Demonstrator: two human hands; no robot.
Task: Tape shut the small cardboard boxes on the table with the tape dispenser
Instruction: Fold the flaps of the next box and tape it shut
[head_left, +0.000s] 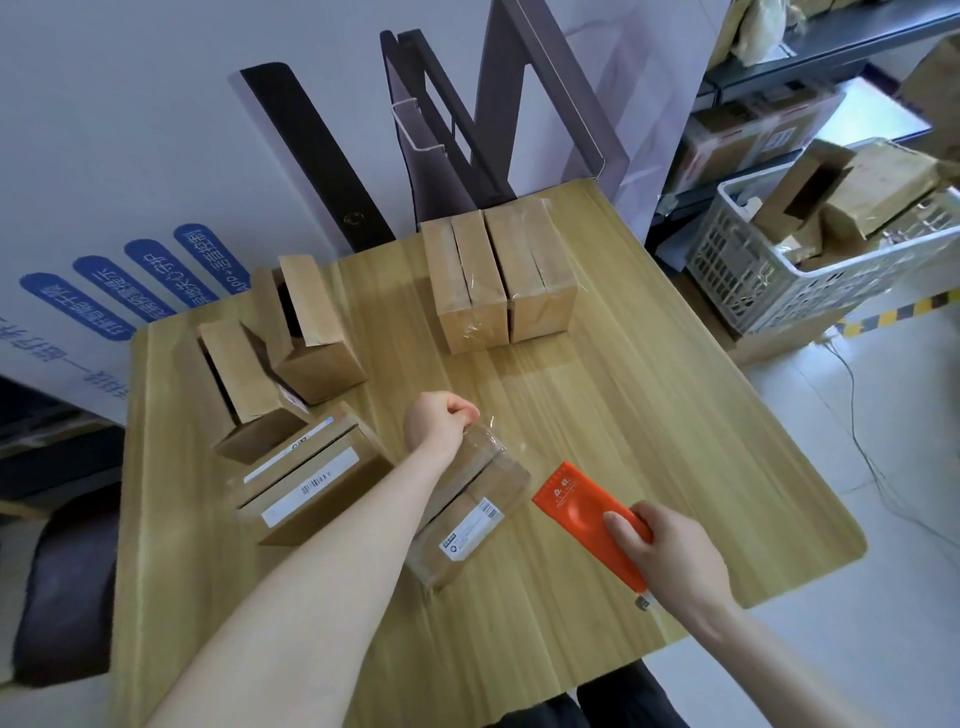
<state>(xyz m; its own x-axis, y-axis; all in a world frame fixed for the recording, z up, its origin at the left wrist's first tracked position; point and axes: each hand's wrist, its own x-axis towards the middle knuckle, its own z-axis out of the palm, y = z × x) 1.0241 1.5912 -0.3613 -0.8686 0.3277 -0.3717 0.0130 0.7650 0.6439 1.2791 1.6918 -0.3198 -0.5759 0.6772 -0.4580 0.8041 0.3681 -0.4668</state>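
Brown cardboard box (467, 519) axis 7–1 o'clock | left hand (441, 421) pinches clear tape (485, 447), 12 | right hand (670, 556) grips orange tape dispenser (582, 506), 3

On the pale wooden bench (649, 415), a small brown cardboard box (467, 525) lies near the front edge. Just right of it is the orange plastic tape dispenser (582, 509), gripped by the right hand (670, 556). The left hand (441, 415) is at the box's far end, pinching a clear tape strip (485, 441). A flat labelled cardboard carton (311, 483) lies to the left, with two open-flapped cardboard boxes (317, 338) behind it. A pair of taped cardboard boxes (540, 275) stands at the far edge. A white plastic crate (748, 275) sits off the bench, to the right.
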